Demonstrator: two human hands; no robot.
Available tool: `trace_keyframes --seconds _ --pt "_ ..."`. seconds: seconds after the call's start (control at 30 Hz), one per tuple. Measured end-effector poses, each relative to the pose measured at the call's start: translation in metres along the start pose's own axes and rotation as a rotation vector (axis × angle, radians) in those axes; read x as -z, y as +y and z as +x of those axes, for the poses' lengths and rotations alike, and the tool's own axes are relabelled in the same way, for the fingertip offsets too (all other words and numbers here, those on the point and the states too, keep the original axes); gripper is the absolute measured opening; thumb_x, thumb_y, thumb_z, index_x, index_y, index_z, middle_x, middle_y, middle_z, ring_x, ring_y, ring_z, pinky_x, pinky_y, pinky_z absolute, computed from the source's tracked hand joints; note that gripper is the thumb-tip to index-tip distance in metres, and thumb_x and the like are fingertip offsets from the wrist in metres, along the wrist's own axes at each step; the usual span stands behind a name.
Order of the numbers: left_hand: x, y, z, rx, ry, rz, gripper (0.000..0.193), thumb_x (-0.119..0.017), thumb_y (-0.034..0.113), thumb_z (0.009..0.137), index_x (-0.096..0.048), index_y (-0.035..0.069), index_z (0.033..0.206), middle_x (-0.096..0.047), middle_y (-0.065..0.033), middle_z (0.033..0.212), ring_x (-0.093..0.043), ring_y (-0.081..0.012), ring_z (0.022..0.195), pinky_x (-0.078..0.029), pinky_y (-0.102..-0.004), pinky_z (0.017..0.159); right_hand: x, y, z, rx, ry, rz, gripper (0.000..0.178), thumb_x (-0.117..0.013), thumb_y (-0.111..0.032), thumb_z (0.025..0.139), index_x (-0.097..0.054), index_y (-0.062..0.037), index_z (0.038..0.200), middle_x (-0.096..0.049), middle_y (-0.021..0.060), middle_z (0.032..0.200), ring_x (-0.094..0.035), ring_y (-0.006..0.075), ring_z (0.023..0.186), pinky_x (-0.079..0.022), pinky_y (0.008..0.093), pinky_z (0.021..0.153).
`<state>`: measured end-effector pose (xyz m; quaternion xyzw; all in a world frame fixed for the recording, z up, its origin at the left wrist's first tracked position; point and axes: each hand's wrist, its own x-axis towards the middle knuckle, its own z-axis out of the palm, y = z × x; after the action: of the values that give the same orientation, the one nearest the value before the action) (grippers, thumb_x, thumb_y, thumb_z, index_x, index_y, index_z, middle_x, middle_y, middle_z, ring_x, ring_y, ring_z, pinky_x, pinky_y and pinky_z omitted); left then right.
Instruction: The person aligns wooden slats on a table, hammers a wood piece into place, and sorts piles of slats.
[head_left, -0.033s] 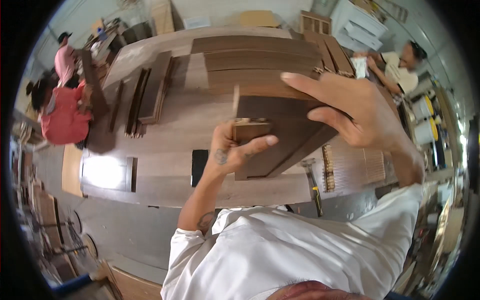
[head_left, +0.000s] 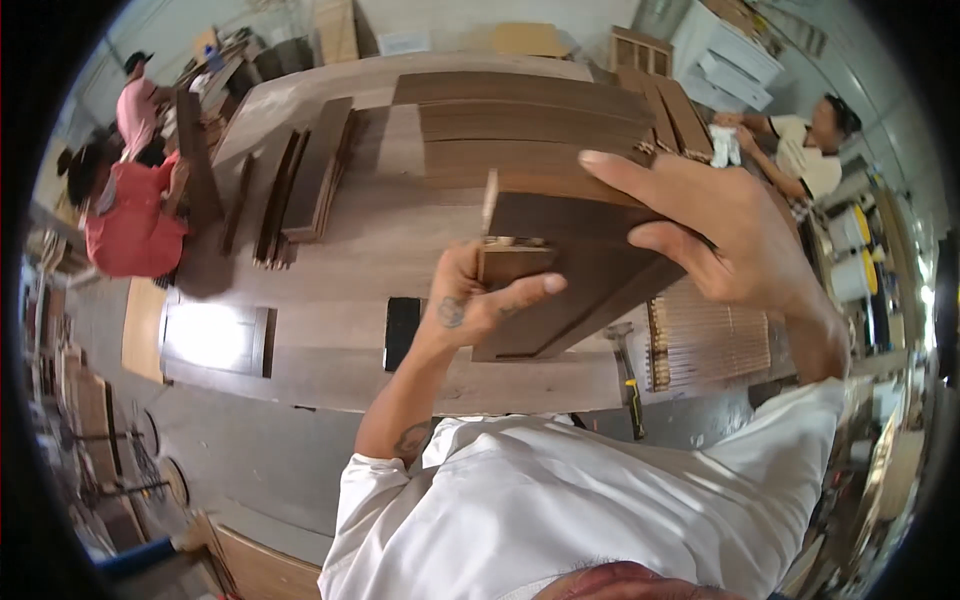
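Observation:
A dark brown wooden panel [head_left: 580, 310] with a framed edge is held up at a tilt above the near middle of the table. My left hand [head_left: 470, 310] wraps round the short block-like end of a brown wooden piece [head_left: 515, 265] at the panel's left, thumb laid across its face. On the right, my right hand [head_left: 720, 225] spans the panel's upper part, index finger stretched along the far side and thumb on the near face. Its other fingers are hidden.
Brown boards [head_left: 530, 120] lie across the table's far side, and narrow strips [head_left: 280, 200] at the left. A hammer [head_left: 628, 375] and a bundle of slats [head_left: 710, 340] lie near right; a black flat object [head_left: 402, 335] is near my left forearm. Other people stand at both sides.
The view has shifted slightly, so the table and boards appear a little farther right. My hands keep nearly the same hold on the panel.

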<state>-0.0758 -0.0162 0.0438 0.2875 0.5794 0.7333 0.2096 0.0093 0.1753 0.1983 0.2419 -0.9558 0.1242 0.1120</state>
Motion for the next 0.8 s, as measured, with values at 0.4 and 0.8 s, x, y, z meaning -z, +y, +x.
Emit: trace_keyframes --seconds 0.4,0.8 --pt "0.003 0.005 -0.001 -0.078 -0.057 -0.016 0.021 -0.08 0.011 0.077 -0.067 -0.002 0.089 -0.066 0.0002 0.075 -0.053 -0.0048 0.066 -0.045 -0.0213 0.059 0.001 0.008 -0.003 0.107 -0.097 -0.119 0.069 -0.069 -0.011 0.077 -0.042 -0.007 0.14 -0.05 0.0092 0.076 -0.05 0.0251 0.059 -0.041 0.0352 0.05" --pt "-0.021 -0.009 0.002 -0.118 -0.007 -0.011 0.025 -0.078 0.019 0.08 -0.066 0.0 0.092 -0.062 0.0028 0.076 -0.051 -0.0046 0.066 -0.041 -0.0215 0.058 -0.004 0.007 -0.028 0.112 0.052 -0.225 0.056 -0.065 -0.019 0.084 -0.048 -0.0126 0.137 -0.058 0.0099 0.082 -0.055 0.0275 0.061 -0.044 0.0369 0.055"
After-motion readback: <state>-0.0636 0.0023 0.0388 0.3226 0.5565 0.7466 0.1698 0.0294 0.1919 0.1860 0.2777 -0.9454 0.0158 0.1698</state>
